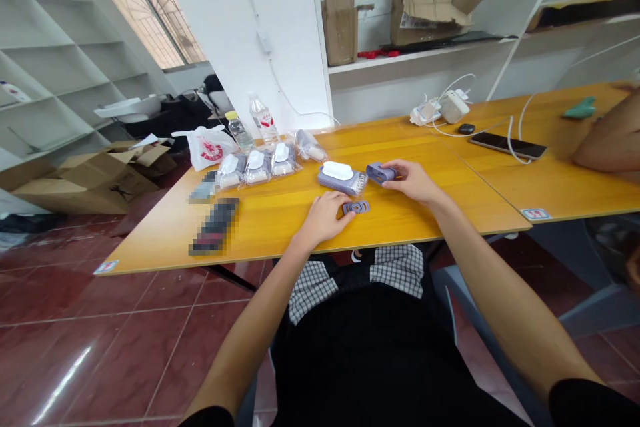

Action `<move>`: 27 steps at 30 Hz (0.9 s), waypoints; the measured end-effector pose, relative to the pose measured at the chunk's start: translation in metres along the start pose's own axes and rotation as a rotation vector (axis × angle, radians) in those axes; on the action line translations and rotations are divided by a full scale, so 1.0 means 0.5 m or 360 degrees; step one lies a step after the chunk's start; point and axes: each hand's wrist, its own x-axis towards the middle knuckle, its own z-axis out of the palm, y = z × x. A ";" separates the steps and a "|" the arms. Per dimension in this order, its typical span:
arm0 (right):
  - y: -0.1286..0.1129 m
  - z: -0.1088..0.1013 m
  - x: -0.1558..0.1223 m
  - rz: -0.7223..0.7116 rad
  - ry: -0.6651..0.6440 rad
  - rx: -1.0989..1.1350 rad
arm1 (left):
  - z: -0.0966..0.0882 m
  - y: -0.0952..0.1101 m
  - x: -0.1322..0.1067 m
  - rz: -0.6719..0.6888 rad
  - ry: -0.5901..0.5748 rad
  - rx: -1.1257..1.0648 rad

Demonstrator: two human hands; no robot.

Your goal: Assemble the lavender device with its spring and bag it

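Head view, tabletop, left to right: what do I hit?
White bag with red print → red-labelled bottle → left hand → flat purple slotted piece → purple hollow block → right hand → black mouse → phone → green object.

table bottles (264,123): 2 | wrapped packets (257,169): 4 | held casing (378,174): 1 | slotted piece (361,207): 1

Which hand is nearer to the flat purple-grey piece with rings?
Left. The left hand is right at the flat purple-grey piece, fingers by its left end; the right hand is farther off to the right, holding a purple block.
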 end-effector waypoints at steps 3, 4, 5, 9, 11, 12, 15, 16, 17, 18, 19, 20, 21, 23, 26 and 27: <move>-0.009 -0.002 -0.005 0.0016 0.0062 0.0138 | 0.000 -0.011 0.003 0.0033 -0.0018 -0.0040; -0.012 -0.002 -0.007 0.0025 0.0075 0.0163 | 0.000 -0.014 0.004 0.0050 -0.0024 -0.0048; -0.014 -0.001 -0.008 0.0035 0.0086 0.0176 | 0.001 -0.017 0.004 0.0068 -0.0025 -0.0055; -0.018 0.006 -0.010 0.0047 0.0106 0.0167 | 0.005 -0.021 0.005 0.0100 0.0002 -0.0081; -0.018 0.008 -0.011 0.0047 0.0085 0.0185 | 0.004 -0.019 0.005 0.0103 -0.0011 -0.0065; -0.018 0.009 -0.011 0.0051 0.0077 0.0202 | 0.002 -0.017 0.004 0.0102 -0.0019 -0.0048; -0.019 0.010 -0.013 0.0065 0.0087 0.0242 | -0.005 -0.006 0.000 0.0096 -0.0048 -0.0005; -0.019 0.010 -0.013 0.0070 0.0088 0.0245 | -0.007 -0.002 -0.002 0.0090 -0.0055 0.0009; -0.019 0.010 -0.013 0.0073 0.0085 0.0243 | -0.009 0.003 -0.004 0.0079 -0.0064 0.0026; -0.018 0.010 -0.013 0.0074 0.0077 0.0239 | -0.009 0.007 -0.006 0.0066 -0.0077 0.0049; -0.018 0.011 -0.014 0.0073 0.0068 0.0233 | -0.010 0.011 -0.007 0.0051 -0.0091 0.0076; -0.017 0.012 -0.014 0.0070 0.0060 0.0229 | -0.009 0.014 -0.008 0.0038 -0.0103 0.0101; -0.016 0.012 -0.014 0.0065 0.0055 0.0226 | -0.008 0.017 -0.009 0.0031 -0.0111 0.0120; -0.014 0.014 -0.014 0.0057 0.0055 0.0231 | -0.006 0.019 -0.009 0.0034 -0.0108 0.0132; -0.013 0.016 -0.014 0.0060 0.0061 0.0251 | -0.001 0.013 -0.006 0.0070 -0.0080 0.0127; -0.013 0.017 -0.014 0.0067 0.0063 0.0263 | 0.001 0.009 -0.005 0.0085 -0.0072 0.0122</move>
